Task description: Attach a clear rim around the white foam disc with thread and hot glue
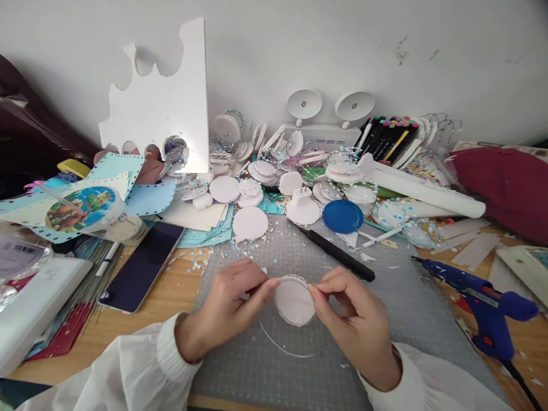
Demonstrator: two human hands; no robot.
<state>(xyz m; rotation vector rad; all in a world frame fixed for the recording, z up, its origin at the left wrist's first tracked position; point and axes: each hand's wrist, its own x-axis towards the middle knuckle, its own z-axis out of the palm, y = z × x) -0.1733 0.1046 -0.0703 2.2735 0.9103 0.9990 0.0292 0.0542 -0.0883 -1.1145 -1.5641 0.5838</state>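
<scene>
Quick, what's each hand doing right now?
Left hand: closed, pinching the left edge of the small round white foam disc.
Right hand: closed, pinching the same disc's right edge.

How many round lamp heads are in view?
2. Both stand on the white base at the back, beyond the white disc that left hand and right hand pinch: left lamp head, right lamp head beside the markers. Clutter could hide more.

The left hand (226, 311) hides the white disc's (294, 301) left rim.
</scene>
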